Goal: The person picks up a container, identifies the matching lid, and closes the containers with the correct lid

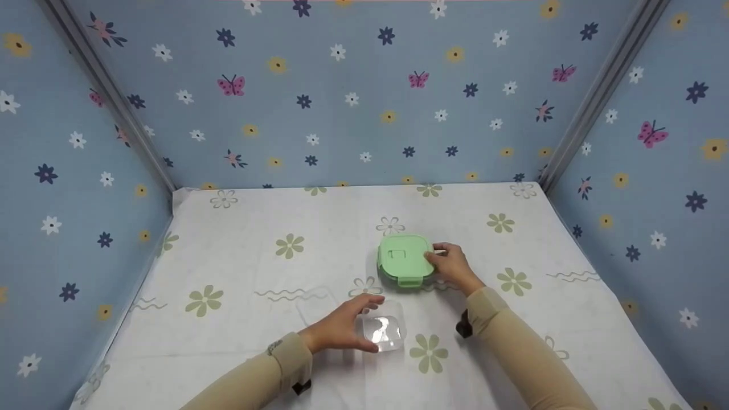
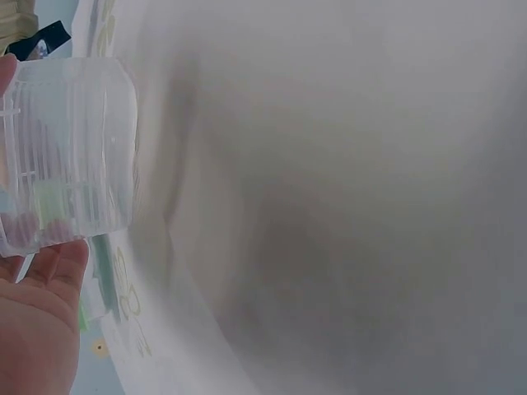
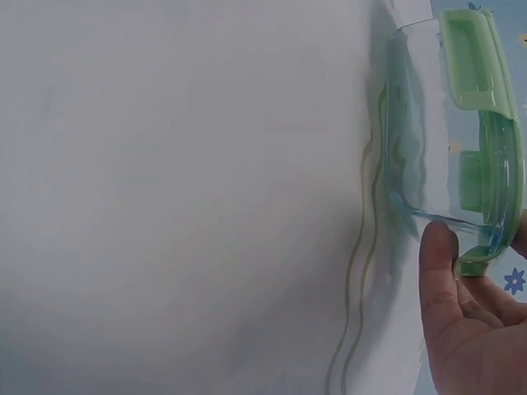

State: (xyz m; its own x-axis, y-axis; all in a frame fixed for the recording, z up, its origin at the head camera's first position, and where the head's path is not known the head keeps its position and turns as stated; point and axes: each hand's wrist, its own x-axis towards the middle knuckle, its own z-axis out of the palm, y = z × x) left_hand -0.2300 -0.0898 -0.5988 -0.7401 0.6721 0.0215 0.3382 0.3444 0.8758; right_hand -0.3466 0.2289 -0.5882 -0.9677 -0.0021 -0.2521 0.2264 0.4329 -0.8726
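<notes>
My left hand (image 1: 343, 326) holds a small clear plastic box (image 1: 388, 330), thumb on its near side and fingers on its far side. In the left wrist view the box (image 2: 99, 148) has see-through, ribbed walls, with fingertips (image 2: 67, 262) at one edge. Farther back and to the right stands a clear-walled food container with a light green clip-on lid (image 1: 407, 256). At the right side of that container, my right hand (image 1: 454, 266) grips it by the lid's edge. The right wrist view shows a side latch (image 3: 478, 62) folded down and one finger against the clear wall (image 3: 416, 123).
A thin transparent piece (image 1: 313, 299), faint in outline, lies on the white flowered cloth (image 1: 228, 245) behind my left wrist. Blue patterned walls (image 1: 364, 62) enclose the table at the back and both sides, with grey posts (image 1: 603, 94) at the corners.
</notes>
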